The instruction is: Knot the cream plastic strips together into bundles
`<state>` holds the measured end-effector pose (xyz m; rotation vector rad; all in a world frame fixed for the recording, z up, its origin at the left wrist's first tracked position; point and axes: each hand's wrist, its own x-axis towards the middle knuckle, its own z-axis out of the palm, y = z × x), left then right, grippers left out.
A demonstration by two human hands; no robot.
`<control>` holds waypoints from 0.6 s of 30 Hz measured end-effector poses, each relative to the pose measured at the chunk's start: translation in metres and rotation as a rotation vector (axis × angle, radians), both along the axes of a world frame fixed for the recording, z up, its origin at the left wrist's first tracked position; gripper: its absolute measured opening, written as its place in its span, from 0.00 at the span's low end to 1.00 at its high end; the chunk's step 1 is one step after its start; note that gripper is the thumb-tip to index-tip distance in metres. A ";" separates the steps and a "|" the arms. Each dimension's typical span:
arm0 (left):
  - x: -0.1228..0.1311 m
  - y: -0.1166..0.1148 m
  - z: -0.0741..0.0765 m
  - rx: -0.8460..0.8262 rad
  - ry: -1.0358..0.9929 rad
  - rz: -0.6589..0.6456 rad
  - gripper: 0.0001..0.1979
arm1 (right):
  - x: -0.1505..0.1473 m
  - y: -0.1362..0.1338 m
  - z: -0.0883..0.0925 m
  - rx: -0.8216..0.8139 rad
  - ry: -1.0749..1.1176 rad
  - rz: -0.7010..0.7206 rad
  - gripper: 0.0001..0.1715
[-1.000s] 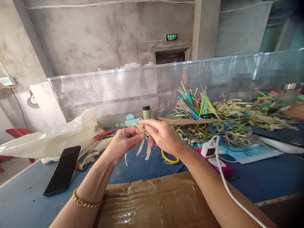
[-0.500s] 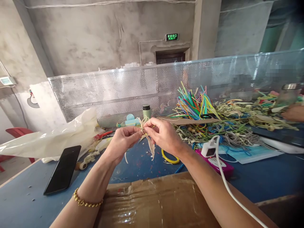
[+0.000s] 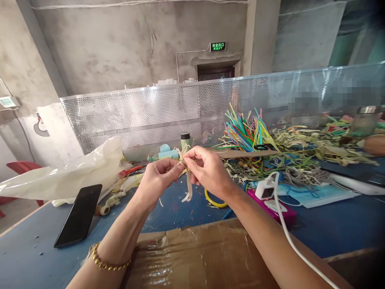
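Between both hands, above the blue table (image 3: pixel 168 214), is a small bundle of pale dried husk strips (image 3: pixel 188 186). My left hand (image 3: pixel 159 176) pinches it from the left, thumb against forefinger. From the right, my right hand (image 3: pixel 207 166) grips the same bundle with thumb and fingertips. The hands nearly meet there. Loose ends stick up above the fingers and a wider strip hangs below. Fingers cover the middle of the bundle, so how the strips are wound is hidden. A green bottle with a black cap (image 3: pixel 185 139) stands just behind.
Cardboard (image 3: pixel 192 257) lies under my forearms. At left are a black phone (image 3: pixel 78 216) and a plastic bag (image 3: pixel 69 172). Rightward lie colourful pipe-like stems (image 3: pixel 246 130), tangled cords (image 3: pixel 258 166), a magenta box (image 3: pixel 285 210) and a white cable (image 3: pixel 284 230). Another person's hand (image 3: pixel 374 144) is far right.
The hanging husk strip has swung slightly left and now hangs straighter. Both hands have shifted a little while keeping their pinch. The other person's hand has moved slightly.
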<state>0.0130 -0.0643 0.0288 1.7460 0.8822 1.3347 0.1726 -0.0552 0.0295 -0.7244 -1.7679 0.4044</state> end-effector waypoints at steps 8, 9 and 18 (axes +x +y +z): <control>0.001 0.001 -0.001 0.029 -0.031 0.054 0.10 | -0.001 -0.003 -0.001 -0.097 -0.014 0.050 0.05; 0.001 0.001 -0.001 0.043 -0.020 0.076 0.10 | -0.001 -0.002 -0.001 -0.114 -0.010 0.065 0.05; 0.001 -0.001 -0.001 0.083 0.087 0.183 0.03 | 0.003 0.003 0.000 -0.143 0.000 0.147 0.08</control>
